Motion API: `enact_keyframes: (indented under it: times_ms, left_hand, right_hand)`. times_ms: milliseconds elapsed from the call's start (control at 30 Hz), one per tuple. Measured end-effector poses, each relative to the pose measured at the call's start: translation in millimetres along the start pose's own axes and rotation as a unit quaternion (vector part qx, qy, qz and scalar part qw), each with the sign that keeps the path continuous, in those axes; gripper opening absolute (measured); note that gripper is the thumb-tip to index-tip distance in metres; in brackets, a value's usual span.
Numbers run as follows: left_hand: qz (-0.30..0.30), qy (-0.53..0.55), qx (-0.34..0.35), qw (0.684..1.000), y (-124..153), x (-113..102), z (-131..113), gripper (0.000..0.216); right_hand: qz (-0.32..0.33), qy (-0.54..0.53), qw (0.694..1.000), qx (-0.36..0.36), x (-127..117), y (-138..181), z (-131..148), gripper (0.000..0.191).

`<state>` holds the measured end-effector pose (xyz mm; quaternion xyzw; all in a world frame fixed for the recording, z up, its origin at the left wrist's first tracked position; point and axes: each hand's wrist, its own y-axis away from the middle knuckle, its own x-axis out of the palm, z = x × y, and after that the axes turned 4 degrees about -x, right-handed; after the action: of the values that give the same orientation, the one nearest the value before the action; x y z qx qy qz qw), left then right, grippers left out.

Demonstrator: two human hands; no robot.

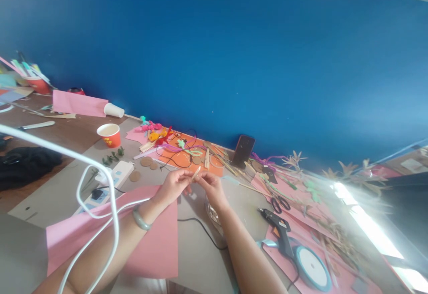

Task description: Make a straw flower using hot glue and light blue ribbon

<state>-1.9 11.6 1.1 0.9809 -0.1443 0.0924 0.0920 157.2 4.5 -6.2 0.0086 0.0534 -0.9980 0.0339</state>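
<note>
My left hand (174,184) and my right hand (211,188) meet in the middle of the head view, fingertips pinched together. Between them is a small pale pointed strip (196,173); its material is too blurred to name. A grey bangle (141,219) circles my left wrist. Beneath my hands, a clear, shiny object (214,217) is partly hidden by my right forearm. Just beyond my fingers lies an orange sheet (180,156) with wires and craft bits on it.
Pink paper (157,245) and a white power strip (112,182) lie to the left, near a paper cup (109,135). White cable (115,213) crosses my left forearm. At right are a glue gun (280,229), scissors (280,204) and a ribbon roll (312,267). A phone (243,151) leans against the blue wall (214,62).
</note>
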Motion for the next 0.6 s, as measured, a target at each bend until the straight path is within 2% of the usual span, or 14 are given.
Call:
enact_keyframes:
  times_ms: [167, 600]
  left_hand:
    - [0.000, -0.026, 0.022, 0.999, -0.2, 0.9, 2.7, 0.033]
    - [0.013, -0.022, 0.030, 0.999, 1.4, 0.9, 5.8, 0.041]
  right_hand:
    - [-0.003, -0.049, 0.999, 0.007, 4.5, 0.6, 0.9, 0.020]
    - [-0.038, -0.027, 0.999, 0.004, 6.6, 2.0, 1.5, 0.020]
